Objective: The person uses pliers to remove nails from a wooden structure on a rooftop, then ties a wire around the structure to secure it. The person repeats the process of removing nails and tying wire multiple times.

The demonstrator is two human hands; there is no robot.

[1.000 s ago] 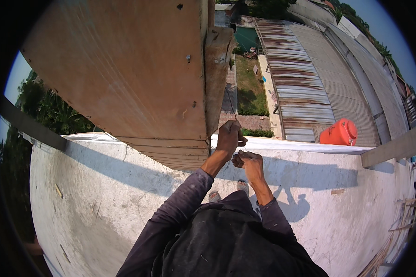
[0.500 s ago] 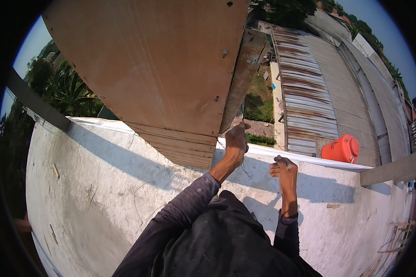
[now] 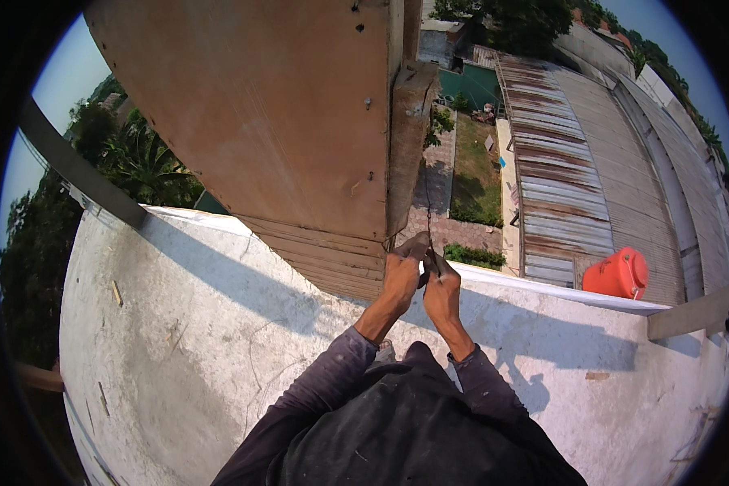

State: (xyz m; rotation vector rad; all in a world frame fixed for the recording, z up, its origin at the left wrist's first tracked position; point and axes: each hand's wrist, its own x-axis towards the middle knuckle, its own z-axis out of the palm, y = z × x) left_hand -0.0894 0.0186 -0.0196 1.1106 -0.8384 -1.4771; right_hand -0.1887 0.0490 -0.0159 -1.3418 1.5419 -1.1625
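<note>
A tall brown board form (image 3: 259, 121) stands in front of me, with horizontal slats (image 3: 324, 255) at its lower end and a rough timber (image 3: 413, 105) along its right side. Just right of its lower corner, my left hand (image 3: 403, 275) is closed, fingers pinching a thin dark wire (image 3: 428, 194). My right hand (image 3: 443, 293) is closed against it at the same wire, thumb and fingers pressed together. Upward from the fingertips the wire runs beside the timber and looks twisted just above them. My fingers hide its lower end.
Underfoot lies a pale concrete slab (image 3: 194, 324) with scattered wood scraps (image 3: 117, 293). An orange-red jug (image 3: 616, 274) stands by the slab's far right edge. Beyond that edge the ground drops to a garden (image 3: 474, 178) and rusty metal roofs (image 3: 567, 154). Concrete posts (image 3: 85, 174) rise at the left.
My right hand has moved left and up to meet my left hand at the wire. My left hand has lowered slightly. The view has shifted, showing more of the timber's side.
</note>
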